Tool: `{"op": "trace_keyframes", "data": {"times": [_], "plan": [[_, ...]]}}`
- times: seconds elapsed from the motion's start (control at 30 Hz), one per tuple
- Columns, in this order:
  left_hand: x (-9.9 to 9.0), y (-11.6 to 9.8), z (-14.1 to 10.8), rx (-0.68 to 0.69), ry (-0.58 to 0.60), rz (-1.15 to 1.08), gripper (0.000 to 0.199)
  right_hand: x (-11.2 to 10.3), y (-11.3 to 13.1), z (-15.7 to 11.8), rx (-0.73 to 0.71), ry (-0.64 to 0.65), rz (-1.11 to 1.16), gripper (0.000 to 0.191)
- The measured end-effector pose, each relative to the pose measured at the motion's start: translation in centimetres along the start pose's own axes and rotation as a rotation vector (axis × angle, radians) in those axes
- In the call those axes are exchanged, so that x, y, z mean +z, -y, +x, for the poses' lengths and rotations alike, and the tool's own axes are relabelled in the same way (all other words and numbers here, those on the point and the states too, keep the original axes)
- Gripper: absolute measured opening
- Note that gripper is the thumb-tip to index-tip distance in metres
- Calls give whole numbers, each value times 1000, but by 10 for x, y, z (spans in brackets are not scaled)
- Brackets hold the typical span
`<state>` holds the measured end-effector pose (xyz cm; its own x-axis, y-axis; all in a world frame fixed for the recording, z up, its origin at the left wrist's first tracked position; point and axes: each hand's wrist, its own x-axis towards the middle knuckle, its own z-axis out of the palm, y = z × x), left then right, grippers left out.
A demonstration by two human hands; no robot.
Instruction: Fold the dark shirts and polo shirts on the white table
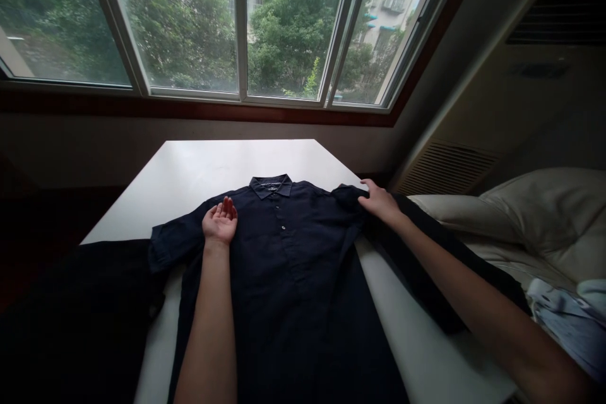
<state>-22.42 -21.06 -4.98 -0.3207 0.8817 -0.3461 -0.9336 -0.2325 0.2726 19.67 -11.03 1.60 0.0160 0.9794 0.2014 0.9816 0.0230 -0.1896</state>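
Observation:
A dark navy short-sleeved shirt lies front up on a white table, its collar at the far end and its buttons up the middle. Over the shirt's left shoulder area in view, my left hand is palm up, fingers loosely bent and apart, with nothing in it. My right hand rests at the sleeve on the other side, near the table's right edge. Its thumb and a finger are spread on the dark cloth; its other fingers are partly hidden.
Black cloth covers the table's left side. Another dark garment lies at the right, beneath my right arm. A cream sofa with light blue cloth stands to the right. Beyond the table is a window.

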Motion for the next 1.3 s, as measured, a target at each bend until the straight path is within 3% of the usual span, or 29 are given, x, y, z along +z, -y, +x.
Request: {"op": "trace_keyframes", "data": {"times": [0.17,0.33,0.43,0.5,0.57,0.67,0.73,0.83,0.9,0.97,1.13,1.2,1.3], "plan": [[-1,1,1,5,-2,10,38,3,-67,7,155,-16,177,50],[0,0,-2,7,3,15,39,-1,-78,-8,195,-48,170,47],[1,0,-3,5,0,28,38,-18,-56,-34,156,-131,160,46],[2,-1,-4,6,-5,37,37,-35,-29,-68,57,-128,229,44],[2,-1,-3,5,-1,42,35,-50,6,-117,-128,-11,319,38],[2,-1,-3,2,12,51,32,-61,60,-209,-362,337,394,36],[2,-1,-3,2,11,60,31,-50,88,-268,-461,551,431,32],[3,-1,-5,-3,7,77,30,-17,114,-332,-530,689,322,25],[5,0,-6,2,6,88,29,2,123,-353,-460,657,203,20],[6,0,-7,10,4,94,29,7,125,-360,-363,608,198,12],[6,-1,-8,10,9,101,28,-28,100,-344,-120,622,396,22],[6,-1,-7,12,14,107,27,-40,70,-338,-10,618,447,20],[6,0,-6,19,8,116,27,-45,3,-339,150,524,492,18]]}}
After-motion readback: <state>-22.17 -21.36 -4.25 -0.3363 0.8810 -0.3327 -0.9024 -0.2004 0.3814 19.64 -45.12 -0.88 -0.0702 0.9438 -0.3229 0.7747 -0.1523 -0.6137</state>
